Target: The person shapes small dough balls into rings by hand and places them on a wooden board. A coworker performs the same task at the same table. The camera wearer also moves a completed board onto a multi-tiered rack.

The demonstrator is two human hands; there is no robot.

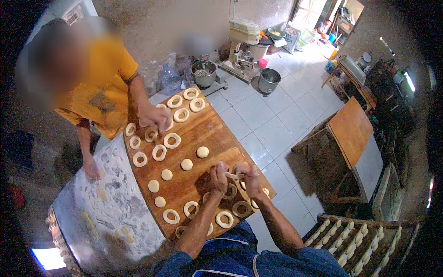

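Observation:
Over the near right part of a wooden board [207, 129], my left hand [219, 178] and my right hand [249, 180] are closed on a piece of pale dough [235, 176]. It is stretched between them, and my fingers hide much of its shape. Just below my hands lie several dough rings, among them one ring [224, 219] near the board's front edge. My forearms cover some of them. Left of my hands, round dough balls [187, 165] lie in a slanting row. More rings [172, 140] fill the board's far left side.
A co-worker in a yellow shirt [108, 87] reaches one hand [157, 117] over the far rings; the other rests on a floured metal tabletop [110, 184]. Beyond are a stand mixer [243, 34] and a metal pot [269, 79]. A rack [325, 217] with dough pieces stands at lower right.

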